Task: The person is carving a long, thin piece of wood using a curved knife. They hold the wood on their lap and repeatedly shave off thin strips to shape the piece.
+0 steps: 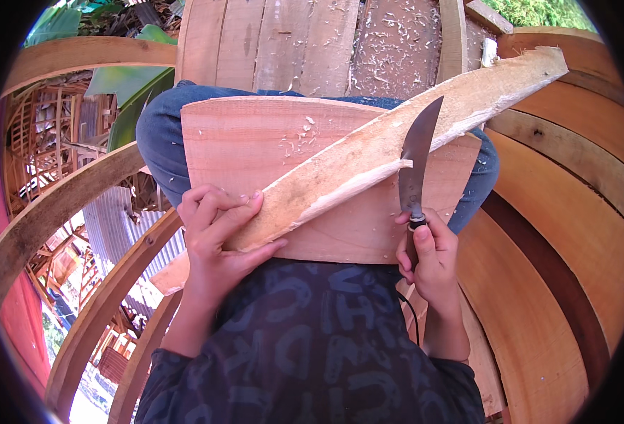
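Observation:
A long, pale strip of wood runs slantwise across my lap, from lower left to upper right. My left hand is closed round its lower end, thumb on the near side and fingers on the far side. My right hand grips the dark handle of a knife with a broad curved blade. The blade points up and away, and in the picture it overlaps the strip's near edge. A whitish cut face shows along that edge, ending in a small raised sliver beside the blade. Under the strip, a wide reddish board rests across my legs.
Curved wooden ribs rise on the left, with corrugated metal sheet beyond them. Curved planks form a wall on the right. Ahead lie floor boards and a brown panel strewn with shavings. Green leaves hang at upper left.

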Demonstrator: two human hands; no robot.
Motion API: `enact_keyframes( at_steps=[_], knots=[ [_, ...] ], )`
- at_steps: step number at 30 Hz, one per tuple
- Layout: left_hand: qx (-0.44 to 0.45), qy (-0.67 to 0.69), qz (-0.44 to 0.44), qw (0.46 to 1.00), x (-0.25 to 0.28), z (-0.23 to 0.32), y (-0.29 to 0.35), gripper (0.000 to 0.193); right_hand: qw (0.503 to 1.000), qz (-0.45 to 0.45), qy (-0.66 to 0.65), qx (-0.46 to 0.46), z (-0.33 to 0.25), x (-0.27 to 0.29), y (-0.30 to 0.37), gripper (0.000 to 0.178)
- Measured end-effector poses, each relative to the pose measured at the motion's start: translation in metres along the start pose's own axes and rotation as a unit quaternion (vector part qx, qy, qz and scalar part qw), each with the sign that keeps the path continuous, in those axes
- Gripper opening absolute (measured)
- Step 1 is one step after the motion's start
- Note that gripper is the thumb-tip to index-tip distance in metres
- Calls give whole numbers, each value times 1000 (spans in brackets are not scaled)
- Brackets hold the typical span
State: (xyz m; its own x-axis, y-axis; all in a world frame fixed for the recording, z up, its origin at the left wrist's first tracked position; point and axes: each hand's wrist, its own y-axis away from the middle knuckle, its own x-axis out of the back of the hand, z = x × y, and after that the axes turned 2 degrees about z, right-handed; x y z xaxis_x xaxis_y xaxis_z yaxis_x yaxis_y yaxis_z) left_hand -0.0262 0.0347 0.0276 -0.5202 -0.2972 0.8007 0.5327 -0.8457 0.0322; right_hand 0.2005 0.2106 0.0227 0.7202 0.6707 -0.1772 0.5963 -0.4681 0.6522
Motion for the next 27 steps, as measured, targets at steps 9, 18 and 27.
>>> enact_keyframes(
  at_steps=[9, 18, 27],
  knots=[
    [-5, -5, 0, 1000, 1, -1, -1, 64, 887, -207, -393, -127, 4, 7, 1, 45],
    [-13, -5, 4, 1000, -1, -3, -1, 64, 977, 162, -111, 84, -13, -11, -6, 41],
    [-12, -7, 3, 1000, 1, -3, -1, 64, 997, -35, -51, -39, -1, -2, -5, 42]
  ],
)
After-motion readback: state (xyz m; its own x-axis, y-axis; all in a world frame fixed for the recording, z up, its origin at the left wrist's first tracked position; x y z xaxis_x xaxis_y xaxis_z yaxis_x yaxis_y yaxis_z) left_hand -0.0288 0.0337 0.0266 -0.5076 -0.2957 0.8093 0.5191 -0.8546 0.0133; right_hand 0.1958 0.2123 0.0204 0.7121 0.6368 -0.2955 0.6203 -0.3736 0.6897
